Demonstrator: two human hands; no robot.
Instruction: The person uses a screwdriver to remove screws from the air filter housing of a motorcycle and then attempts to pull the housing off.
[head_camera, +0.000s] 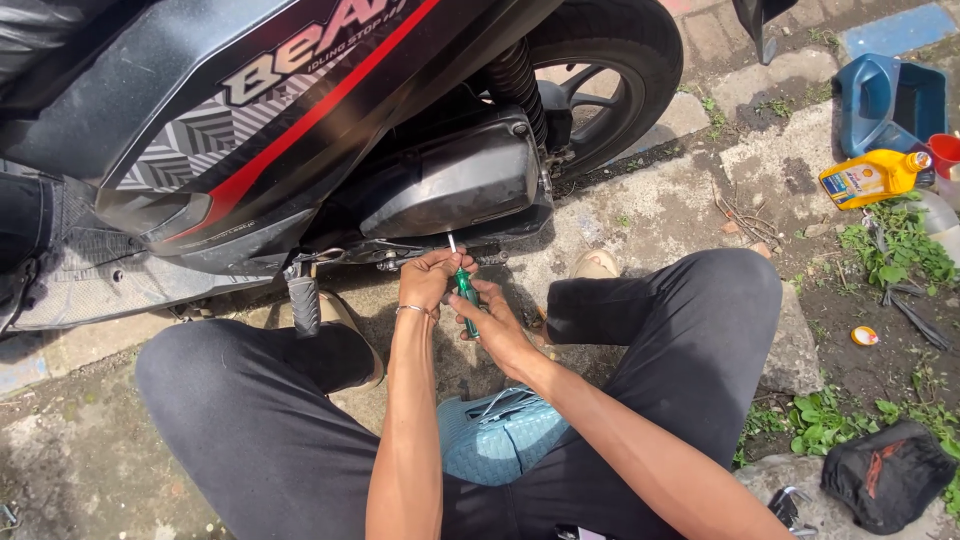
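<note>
So both hands are on a green-handled screwdriver (465, 290) under the scooter's black engine case (450, 185). Left hand (430, 278) is curled near the shaft, probably steadying the tip, while the right hand (492, 322) wraps the handle for turning. Yellow oil bottle (872, 177) sits well off by the blue drain pan (890, 100).

Outdoor site in daylight. Ground of cracked concrete paving (650, 215) with weeds (900, 250) and bare soil at right. A blue painted kerb strip (900, 30) at top right.
</note>
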